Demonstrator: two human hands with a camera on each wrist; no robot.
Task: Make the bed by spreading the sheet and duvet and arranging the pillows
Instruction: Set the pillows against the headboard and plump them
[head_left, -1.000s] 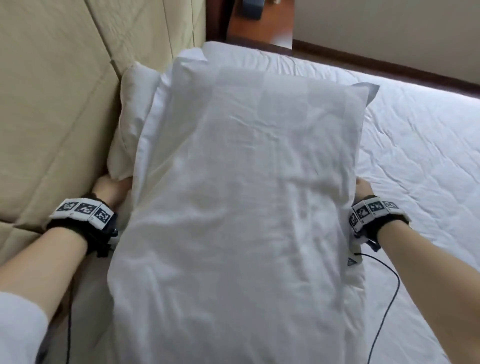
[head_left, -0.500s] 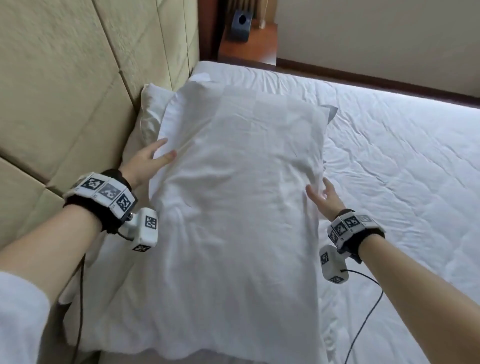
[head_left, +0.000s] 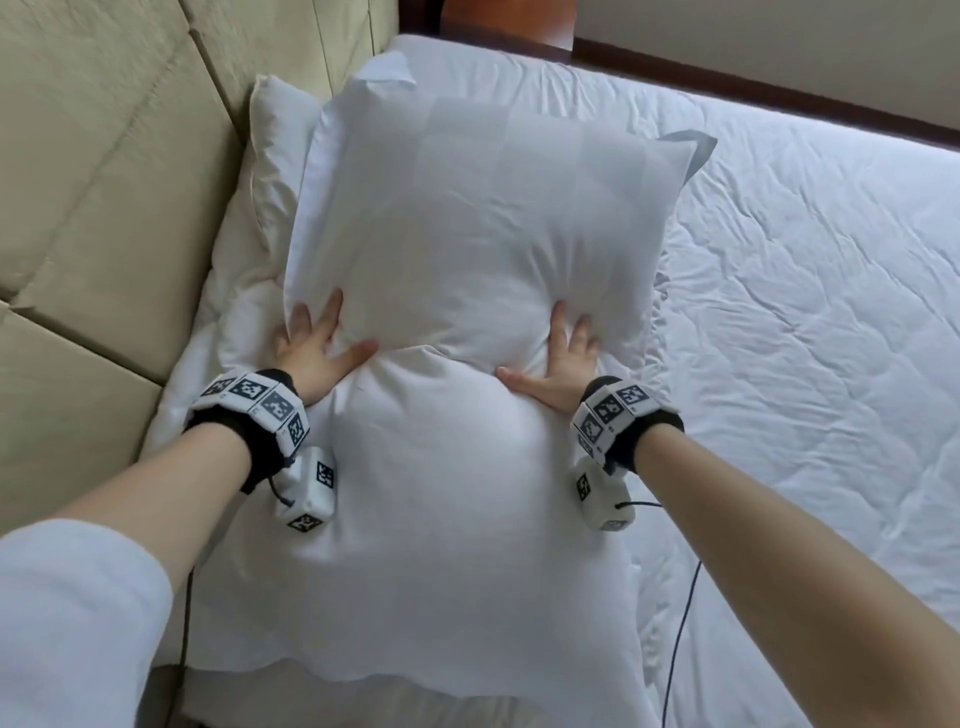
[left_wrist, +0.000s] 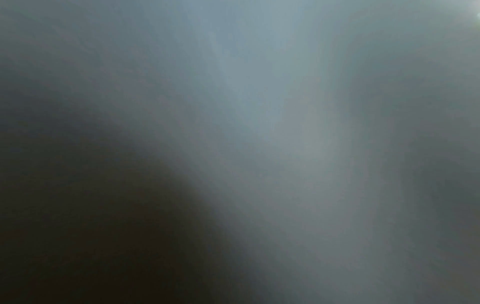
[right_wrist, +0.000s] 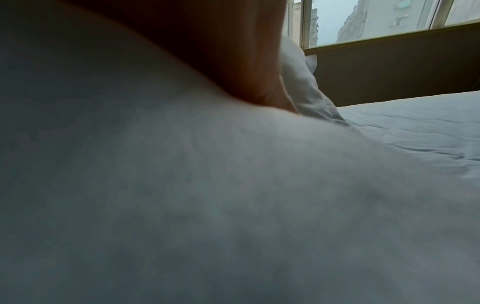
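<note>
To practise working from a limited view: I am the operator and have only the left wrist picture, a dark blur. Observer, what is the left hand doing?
Observer: The left hand presses flat, fingers spread, into the top pillow.
Operator: And the right hand?
Observer: The right hand presses the same pillow on its other side, also flat; the fabric dents between the hands.
Operator: Is anything else near that pillow?
Observer: A second pillow lies against the padded headboard, partly covered by the top one.
</note>
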